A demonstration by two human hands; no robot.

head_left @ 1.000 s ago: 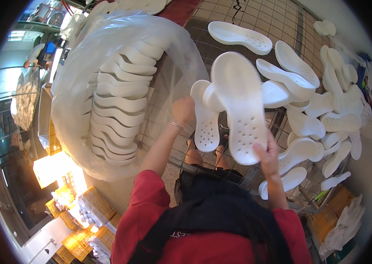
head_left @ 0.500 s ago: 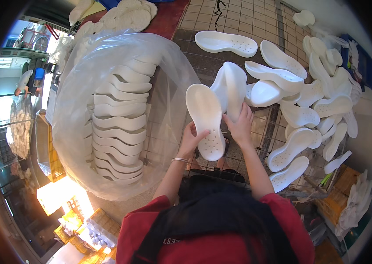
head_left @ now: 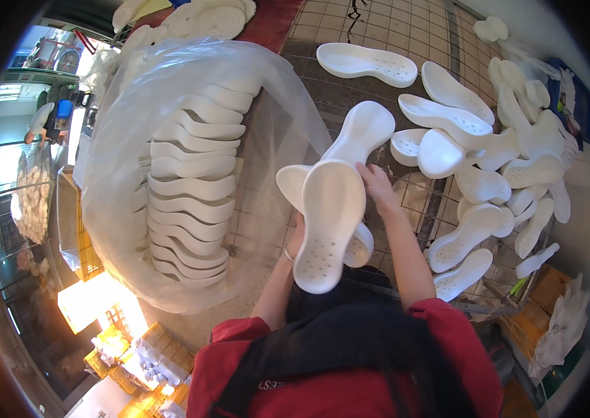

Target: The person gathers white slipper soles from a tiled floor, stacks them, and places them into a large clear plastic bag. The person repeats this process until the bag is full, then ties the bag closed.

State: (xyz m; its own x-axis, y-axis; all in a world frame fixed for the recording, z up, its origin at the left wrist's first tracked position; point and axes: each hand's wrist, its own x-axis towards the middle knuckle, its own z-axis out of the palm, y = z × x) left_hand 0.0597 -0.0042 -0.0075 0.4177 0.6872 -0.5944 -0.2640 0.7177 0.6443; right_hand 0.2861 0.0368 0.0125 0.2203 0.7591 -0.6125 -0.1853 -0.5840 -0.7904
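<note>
White soles (head_left: 330, 219) now crosswise, in grip of right hand (head_left: 380, 188), seemingly left hand (head_left: 297, 238) too.

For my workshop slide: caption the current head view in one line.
Left hand and right hand handle white sole-shaped pieces beside a translucent plastic bag with wavy pieces stacked inside.

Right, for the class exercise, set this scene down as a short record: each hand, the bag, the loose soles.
left hand: mostly hidden behind the front sole
right hand: at the edge of the upper sole
bag: clear plastic, left of the hands, a row of white soles inside
loose soles: white, spread to the right
</note>
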